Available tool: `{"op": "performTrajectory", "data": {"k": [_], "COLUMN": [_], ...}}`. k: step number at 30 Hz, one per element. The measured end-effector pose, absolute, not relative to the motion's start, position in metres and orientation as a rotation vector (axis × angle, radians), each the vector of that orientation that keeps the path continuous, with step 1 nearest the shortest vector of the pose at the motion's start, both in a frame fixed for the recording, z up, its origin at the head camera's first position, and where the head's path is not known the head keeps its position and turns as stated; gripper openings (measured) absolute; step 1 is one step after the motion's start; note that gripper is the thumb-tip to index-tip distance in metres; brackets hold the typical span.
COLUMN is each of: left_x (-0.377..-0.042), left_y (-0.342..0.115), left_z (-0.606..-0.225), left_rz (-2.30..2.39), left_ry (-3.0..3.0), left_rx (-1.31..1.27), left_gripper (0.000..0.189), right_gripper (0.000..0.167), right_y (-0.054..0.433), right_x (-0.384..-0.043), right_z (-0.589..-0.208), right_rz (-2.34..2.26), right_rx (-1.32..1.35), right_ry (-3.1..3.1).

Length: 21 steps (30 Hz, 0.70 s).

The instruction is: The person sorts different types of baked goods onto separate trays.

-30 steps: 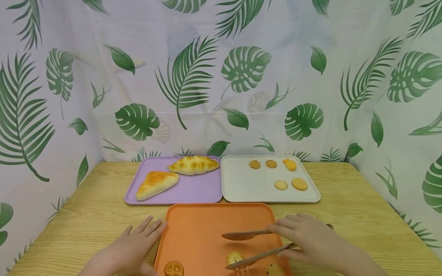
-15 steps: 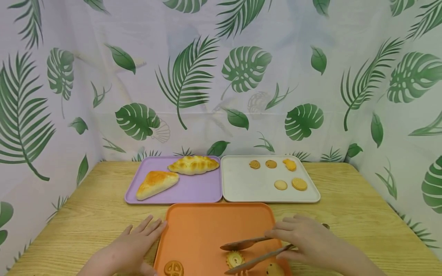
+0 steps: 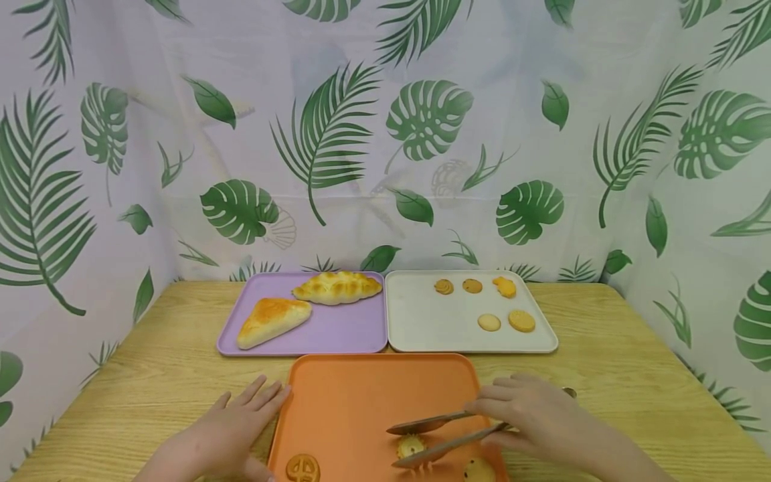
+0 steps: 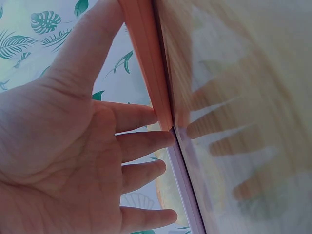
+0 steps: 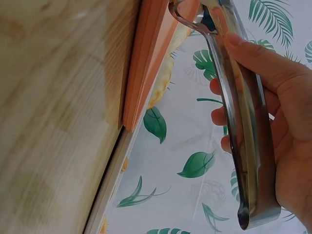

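Leaf-printed cloth is hung behind the wooden table, across from both hands. On the table, an orange tray is set between the left hand and the right hand; beyond the hands, a purple tray and a white tray are placed edge to edge.

At the orange tray's left rim, the left hand is laid with fingers straight and spread, nothing being held. By the right hand, metal tongs are gripped between thumb and fingers, their arms parted. Their long axis is carried from behind the right hand leftward over the orange tray and slightly toward the person, the tips being pointed that way.

To the left of the right hand, a scalloped cookie is framed between the tips; whether it is touched by either arm cannot be told. Since it is round, no long axis is shown by it. The step in hand is judged to be the grasping of this cookie, not yet completed. For the next move, an even squeeze by the right hand seems to be called for, as the cookie could be nudged aside by one arm.
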<state>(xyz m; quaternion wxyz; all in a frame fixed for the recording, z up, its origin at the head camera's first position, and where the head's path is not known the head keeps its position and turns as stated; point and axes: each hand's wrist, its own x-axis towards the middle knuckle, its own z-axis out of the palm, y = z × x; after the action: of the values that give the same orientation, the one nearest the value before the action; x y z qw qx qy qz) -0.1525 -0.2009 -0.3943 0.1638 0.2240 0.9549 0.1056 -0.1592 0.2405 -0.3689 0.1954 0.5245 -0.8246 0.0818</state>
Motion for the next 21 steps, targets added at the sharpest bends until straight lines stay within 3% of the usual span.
{"op": "performTrajectory", "data": {"k": [21], "left_x": [-0.152], "left_y": [-0.199], "left_z": [-0.394], "left_rz": [0.316], "left_ry": [2.712], "left_rx": [0.635], "left_gripper": [0.116], "right_gripper": [0.037], "right_y": [0.267], "right_x": [-0.166], "right_z": [-0.349], "right_rz": [0.241], "right_rx": [1.284], "right_ry": [-2.271]}}
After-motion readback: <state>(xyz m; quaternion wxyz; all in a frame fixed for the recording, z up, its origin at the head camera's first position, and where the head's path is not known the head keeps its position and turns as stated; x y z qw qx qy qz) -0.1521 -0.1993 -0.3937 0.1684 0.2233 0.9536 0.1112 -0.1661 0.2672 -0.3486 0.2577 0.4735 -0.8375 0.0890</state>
